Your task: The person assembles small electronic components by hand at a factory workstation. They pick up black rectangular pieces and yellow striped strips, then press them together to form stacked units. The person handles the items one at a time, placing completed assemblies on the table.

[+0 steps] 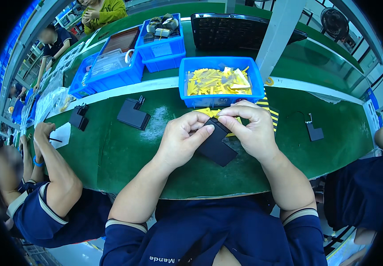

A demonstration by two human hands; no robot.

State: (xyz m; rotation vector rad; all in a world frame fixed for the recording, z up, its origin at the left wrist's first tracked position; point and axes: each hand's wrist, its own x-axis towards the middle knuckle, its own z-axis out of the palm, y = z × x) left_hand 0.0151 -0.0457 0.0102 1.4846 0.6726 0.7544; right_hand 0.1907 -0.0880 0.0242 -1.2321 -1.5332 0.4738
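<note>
A black L-shaped block [218, 150] lies on the green table in front of me, its narrow end toward the far side. My left hand [183, 136] is closed on that narrow end, thumb on top. My right hand [254, 129] is pinched at the same end, fingertips close to the left ones; what is between them is too small to make out. Yellow strips [210, 111] lie just beyond my fingertips, partly hidden by the hands. Behind them stands a blue bin [181, 91] filled with yellow and pale strips.
Similar black blocks rest on the table at left [133, 116], far left [79, 119] and right [315, 132]. Further back are blue bins [118, 79] with parts, a black panel [227, 33] and a grey post [282, 37]. Co-workers sit on both sides; one's arm [56, 155] reaches in at left.
</note>
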